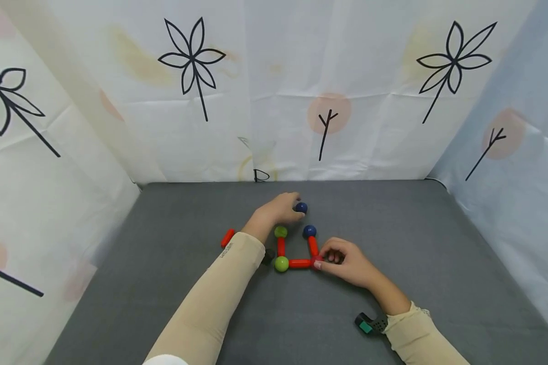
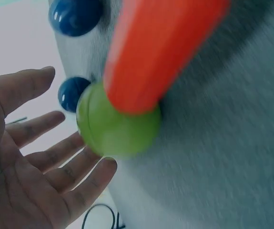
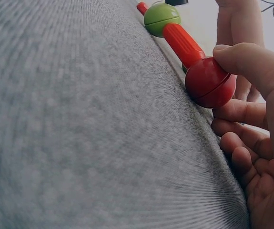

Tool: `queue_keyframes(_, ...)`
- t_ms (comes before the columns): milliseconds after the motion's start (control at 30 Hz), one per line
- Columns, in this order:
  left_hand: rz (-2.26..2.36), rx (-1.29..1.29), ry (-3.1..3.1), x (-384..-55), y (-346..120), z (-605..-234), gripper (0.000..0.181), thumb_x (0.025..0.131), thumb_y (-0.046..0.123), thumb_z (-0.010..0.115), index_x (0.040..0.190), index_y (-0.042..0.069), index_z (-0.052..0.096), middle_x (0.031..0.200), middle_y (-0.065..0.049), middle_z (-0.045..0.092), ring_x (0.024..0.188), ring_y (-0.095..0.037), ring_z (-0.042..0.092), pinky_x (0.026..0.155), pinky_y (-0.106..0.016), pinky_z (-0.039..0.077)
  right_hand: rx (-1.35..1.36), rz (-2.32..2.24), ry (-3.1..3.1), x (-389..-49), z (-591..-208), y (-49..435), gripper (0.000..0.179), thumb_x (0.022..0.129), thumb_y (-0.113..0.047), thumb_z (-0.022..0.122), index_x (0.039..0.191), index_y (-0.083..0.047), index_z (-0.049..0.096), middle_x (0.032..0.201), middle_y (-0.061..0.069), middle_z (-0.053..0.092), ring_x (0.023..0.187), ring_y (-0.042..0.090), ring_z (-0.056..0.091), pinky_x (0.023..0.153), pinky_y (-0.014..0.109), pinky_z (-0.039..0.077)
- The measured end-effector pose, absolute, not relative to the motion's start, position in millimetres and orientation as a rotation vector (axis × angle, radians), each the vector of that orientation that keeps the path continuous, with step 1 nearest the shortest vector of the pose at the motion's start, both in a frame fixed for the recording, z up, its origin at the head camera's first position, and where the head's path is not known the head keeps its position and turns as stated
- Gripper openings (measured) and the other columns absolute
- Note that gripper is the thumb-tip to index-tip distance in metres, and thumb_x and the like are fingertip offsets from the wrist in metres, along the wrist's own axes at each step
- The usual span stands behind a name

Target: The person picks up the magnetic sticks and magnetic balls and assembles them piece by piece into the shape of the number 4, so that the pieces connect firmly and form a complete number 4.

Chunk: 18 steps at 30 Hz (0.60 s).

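Note:
Three red rods and several coloured balls form an open-topped frame on the grey cloth. Its corners are a light green ball [image 1: 281, 264] and a red ball [image 1: 317, 262]; a green ball [image 1: 280, 231] and a blue ball [image 1: 309, 231] cap the far ends. My right hand [image 1: 349, 261] pinches the red ball between thumb and index finger, clearer in the right wrist view. Beyond the frame, my left hand [image 1: 280, 209] reaches beside a loose blue ball [image 1: 302, 208]. Its fingers are spread in the left wrist view, with nothing gripped.
A loose red rod [image 1: 228, 238] lies left of my left forearm. The grey tabletop [image 1: 173, 228] is bounded by white patterned cloth walls [image 1: 274, 121] at the back and sides. A dark band with a green piece [image 1: 366, 327] is on my right wrist.

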<state>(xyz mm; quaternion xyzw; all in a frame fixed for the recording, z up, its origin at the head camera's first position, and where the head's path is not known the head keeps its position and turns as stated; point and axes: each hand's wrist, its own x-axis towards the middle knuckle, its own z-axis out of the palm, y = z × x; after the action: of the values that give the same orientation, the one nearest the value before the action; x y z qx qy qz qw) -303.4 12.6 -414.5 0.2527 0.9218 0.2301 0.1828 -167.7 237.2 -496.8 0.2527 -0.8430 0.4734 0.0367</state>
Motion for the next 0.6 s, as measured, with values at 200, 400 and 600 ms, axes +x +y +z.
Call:
queue_keyframes(200,0.765,0.693,2.659,-296.3,-28.5,-413.3,0.040,0.106,0.025,0.064,0.141,0.004,0.062,0.131,-0.016,0.068,0.117,-0.030,0.066,0.101,-0.048,0.055,0.784,1.480,-2.575,-167.8,-500.9,234.4,0.012,0.091,-0.013,0.085,0.097,-0.016,0.074,0.089,0.003,0.067,0.072,0.012,0.054,0.066,0.026,0.047)
queue_keyframes(400,0.799,0.529,2.737,-277.0,-83.6,-409.0,0.044,0.106,0.029,0.065,0.141,0.003,0.062,0.129,-0.019,0.068,0.109,-0.031,0.068,0.092,-0.049,0.057,0.776,1.492,-2.583,-167.1,-501.3,234.6,0.009,0.093,-0.014,0.083,0.096,-0.016,0.075,0.090,-0.001,0.066,0.072,0.011,0.053,0.066,0.025,0.046)
queue_keyframes(600,0.672,0.313,2.770,-253.8,-126.3,-413.5,0.052,0.102,0.034,0.072,0.138,-0.002,0.062,0.133,-0.022,0.068,0.111,-0.035,0.069,0.094,-0.053,0.057,0.777,1.487,-2.573,-166.7,-498.0,238.5,0.007,0.096,-0.016,0.081,0.095,-0.011,0.075,0.090,-0.002,0.065,0.071,0.009,0.052,0.065,0.025,0.046)
